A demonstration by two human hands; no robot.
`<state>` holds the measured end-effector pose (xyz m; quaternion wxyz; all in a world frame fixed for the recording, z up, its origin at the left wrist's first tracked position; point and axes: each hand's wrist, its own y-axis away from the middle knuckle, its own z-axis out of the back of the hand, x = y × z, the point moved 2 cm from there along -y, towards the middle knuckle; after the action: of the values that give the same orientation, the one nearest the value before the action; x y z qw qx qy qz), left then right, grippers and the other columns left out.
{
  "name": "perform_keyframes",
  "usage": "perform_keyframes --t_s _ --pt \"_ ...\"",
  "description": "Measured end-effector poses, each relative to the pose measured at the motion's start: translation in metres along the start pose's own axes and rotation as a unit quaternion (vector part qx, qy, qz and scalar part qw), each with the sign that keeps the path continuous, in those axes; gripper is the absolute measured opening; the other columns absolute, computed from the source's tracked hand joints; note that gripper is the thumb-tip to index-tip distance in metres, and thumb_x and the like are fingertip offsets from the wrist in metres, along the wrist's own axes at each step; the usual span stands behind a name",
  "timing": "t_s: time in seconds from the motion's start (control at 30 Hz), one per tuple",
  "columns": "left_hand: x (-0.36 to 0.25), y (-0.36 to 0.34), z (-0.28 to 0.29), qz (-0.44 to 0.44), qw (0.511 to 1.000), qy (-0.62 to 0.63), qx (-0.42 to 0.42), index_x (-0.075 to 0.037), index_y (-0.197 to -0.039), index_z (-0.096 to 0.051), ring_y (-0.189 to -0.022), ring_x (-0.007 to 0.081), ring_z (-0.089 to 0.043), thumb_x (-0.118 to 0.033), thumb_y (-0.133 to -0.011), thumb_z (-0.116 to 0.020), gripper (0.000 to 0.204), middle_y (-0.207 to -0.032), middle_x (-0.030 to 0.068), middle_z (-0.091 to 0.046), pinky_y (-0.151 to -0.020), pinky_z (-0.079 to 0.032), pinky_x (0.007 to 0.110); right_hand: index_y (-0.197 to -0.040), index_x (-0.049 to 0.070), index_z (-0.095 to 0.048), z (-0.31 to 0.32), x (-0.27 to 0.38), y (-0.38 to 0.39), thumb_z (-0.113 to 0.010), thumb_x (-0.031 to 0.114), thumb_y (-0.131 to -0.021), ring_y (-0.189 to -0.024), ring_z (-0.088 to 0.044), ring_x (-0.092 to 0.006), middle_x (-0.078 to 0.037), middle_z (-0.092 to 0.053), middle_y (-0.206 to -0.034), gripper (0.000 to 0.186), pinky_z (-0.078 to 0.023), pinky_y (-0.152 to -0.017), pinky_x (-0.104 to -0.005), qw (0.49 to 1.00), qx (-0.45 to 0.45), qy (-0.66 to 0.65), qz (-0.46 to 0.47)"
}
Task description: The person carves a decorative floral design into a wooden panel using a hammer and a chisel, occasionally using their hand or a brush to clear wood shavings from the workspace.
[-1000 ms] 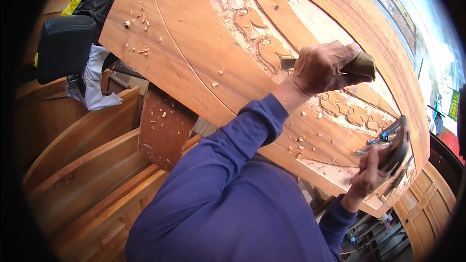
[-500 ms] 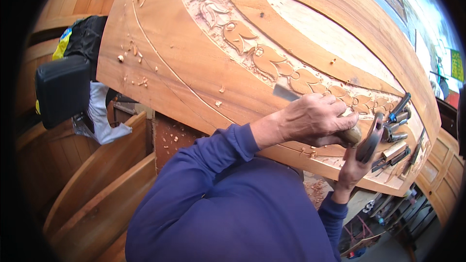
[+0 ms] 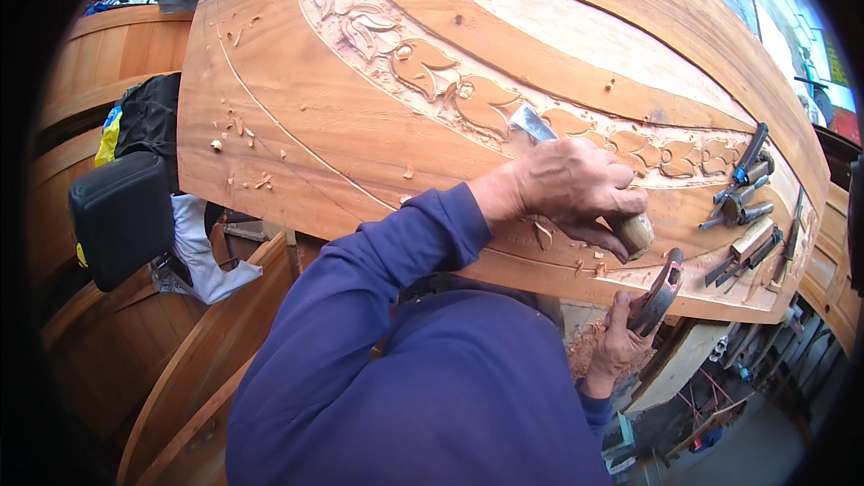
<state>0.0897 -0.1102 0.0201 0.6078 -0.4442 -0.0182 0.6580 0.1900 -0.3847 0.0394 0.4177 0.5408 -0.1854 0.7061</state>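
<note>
My left hand [image 3: 571, 182] is closed round a wood chisel [image 3: 535, 124]. Its wide metal blade rests at the carved band of flowers and leaves [image 3: 486, 106], and the thick wooden handle end sticks out toward the right. Below and right of it, past the near edge of the wooden panel [image 3: 360, 162], my right hand [image 3: 619, 339] grips a dark tool with a thick curved head [image 3: 662, 288]; its exact kind is not clear. The tool's head is apart from the chisel handle.
Several carving tools [image 3: 745, 184] lie at the panel's right end. Wood shavings [image 3: 263, 182] are scattered over the surface. A black padded box [image 3: 123, 216] and white cloth [image 3: 205, 256] stand by the left edge. Curved wooden boards [image 3: 211, 342] lean below.
My right hand has dropped down and away from the chisel handle with the dark tool. The chisel blade is tilted more upright and lies farther up on the carved band. The view has shifted.
</note>
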Motion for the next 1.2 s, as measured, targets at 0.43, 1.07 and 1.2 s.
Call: perform_keyframes --t_s 0.43,1.07,1.2 --pt "0.002 0.003 0.013 0.030 0.997 0.067 -0.011 -0.014 -0.104 -0.067 -0.067 0.0254 -0.065 -0.065 -0.078 -0.078 0.058 -0.081 0.0036 -0.058 -0.053 -0.050 0.036 -0.156 0.003 -0.040 -0.030 0.003 -0.007 -0.067 -0.001 -0.098 -0.074 -0.057 -0.0091 -0.003 -0.064 -0.095 0.064 -0.046 -0.066 -0.0247 0.996 -0.048 0.041 0.059" --pt "0.009 0.010 0.015 0.023 0.990 0.102 -0.090 -0.014 -0.098 -0.068 -0.063 0.0262 -0.065 -0.066 -0.077 -0.078 0.057 -0.077 0.0034 -0.059 -0.050 -0.048 0.038 -0.154 -0.004 -0.035 -0.065 0.027 -0.021 -0.062 -0.002 -0.100 -0.107 -0.063 -0.0230 -0.015 -0.061 -0.132 0.061 -0.051 -0.096 -0.0339 0.955 -0.072 0.165 0.236" --pt "0.008 0.010 0.018 0.020 0.991 0.100 -0.083 -0.014 -0.097 -0.067 -0.064 0.0261 -0.065 -0.066 -0.076 -0.079 0.057 -0.076 0.0031 -0.059 -0.050 -0.048 0.038 -0.150 -0.004 -0.040 -0.063 0.022 -0.031 -0.060 -0.001 -0.099 -0.090 -0.065 -0.0172 -0.011 -0.065 -0.121 0.055 -0.054 -0.080 -0.0283 0.917 -0.074 0.232 0.317"
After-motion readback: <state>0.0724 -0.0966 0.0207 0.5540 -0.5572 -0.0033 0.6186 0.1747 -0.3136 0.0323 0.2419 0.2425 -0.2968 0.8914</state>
